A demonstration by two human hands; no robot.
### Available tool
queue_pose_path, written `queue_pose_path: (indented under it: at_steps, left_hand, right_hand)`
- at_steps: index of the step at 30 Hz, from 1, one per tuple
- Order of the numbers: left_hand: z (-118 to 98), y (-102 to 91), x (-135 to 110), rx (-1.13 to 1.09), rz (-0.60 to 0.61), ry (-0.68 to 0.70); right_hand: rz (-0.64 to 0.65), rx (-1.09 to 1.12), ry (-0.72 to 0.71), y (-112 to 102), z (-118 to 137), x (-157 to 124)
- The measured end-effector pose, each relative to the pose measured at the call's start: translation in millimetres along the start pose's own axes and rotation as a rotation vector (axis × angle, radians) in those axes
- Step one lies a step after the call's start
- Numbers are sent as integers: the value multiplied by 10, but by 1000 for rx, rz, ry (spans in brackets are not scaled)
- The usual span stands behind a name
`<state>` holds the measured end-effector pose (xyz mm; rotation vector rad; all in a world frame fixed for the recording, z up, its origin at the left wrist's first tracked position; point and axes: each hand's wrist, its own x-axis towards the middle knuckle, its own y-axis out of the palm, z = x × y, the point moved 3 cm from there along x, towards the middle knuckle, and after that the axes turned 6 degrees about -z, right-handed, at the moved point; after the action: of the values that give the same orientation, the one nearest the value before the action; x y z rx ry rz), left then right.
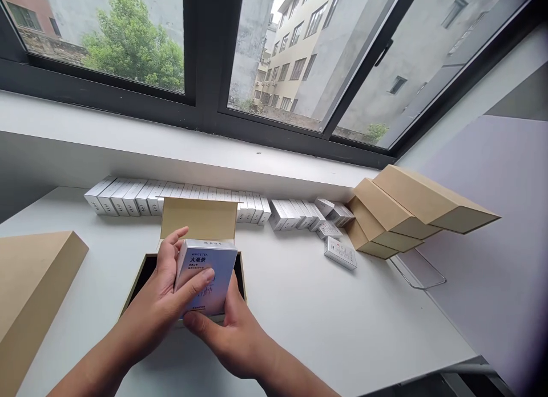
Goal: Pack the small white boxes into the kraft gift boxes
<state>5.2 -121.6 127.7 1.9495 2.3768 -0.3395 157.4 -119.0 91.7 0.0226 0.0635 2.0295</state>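
Lilac-blue print covers the front of the White Tea carton (pixel 219 291), which I see held over the hinged-lid box (pixel 243 280), its face turned to my camera. Both hands are clamped on it: the left hand (pixel 165 288) grips its left edge with the thumb laid across the front, and the right hand (pixel 229 331) takes the lower right side, thumb at the bottom edge. My main worry is a slip: the face looks smooth, so if one thumb slid while the other eased off, the carton could drop and dent a corner on the box's rim. The hinged-lid box has a black interior, visible at either side; carton and hands hide the rest, so I cannot tell whether anything lies inside. At 12 o'clock from the carton its lid (pixel 199 220) stands raised, and a knock there could push it into the long row of silver-white cartons (pixel 128 197) behind, spanning 10 to nearly 2 o'clock, and topple some. A shorter group of silver-white cartons (pixel 295 214) follows at 2, with a loose carton (pixel 340 253) lying near 3. Between 2 and 3, farther out, tan boxes (pixel 398 208) are stacked, the topmost seeming to jut out, so a bump might unsettle it. Another large tan box (pixel 34 288) sits at 9; I cannot see into any of these.
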Motion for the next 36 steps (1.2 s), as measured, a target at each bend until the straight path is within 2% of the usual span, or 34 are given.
queue_pose_path:
  at_steps: [6,9,12,14,17,21,24,28,32,36]
  left_hand:
    - [28,21,-7,227,-24,94]
    - [30,36,-27,403,-94,252]
    - [-3,67,-41,592,-127,418]
    - [-46,94,-29,644,-96,418]
    - [-153,82,34,648,-77,329]
    - [-240,-64,202,683,-18,234]
    - [-186,-126,321,694,127,228]
    - [9,11,370,654,254,250]
    - [182,160,341,629,239,282]
    - [197,93,321,671,151,424]
  right_hand:
    - [-160,138,-70,70,-118,73]
    - [-207,109,-94,101,-135,107]
    - [-164,19,-69,146,-129,132]
    - [-124,-74,-66,173,-98,138]
    - [-87,-149,-59,169,-29,112]
    - [-76,-188,70,5,27,37]
    - [-64,-276,50,-173,59,8]
    - [-35,-354,27,-296,-13,17]
    - [-91,-315,-3,-322,-106,36]
    - [-96,-132,51,-338,-93,47]
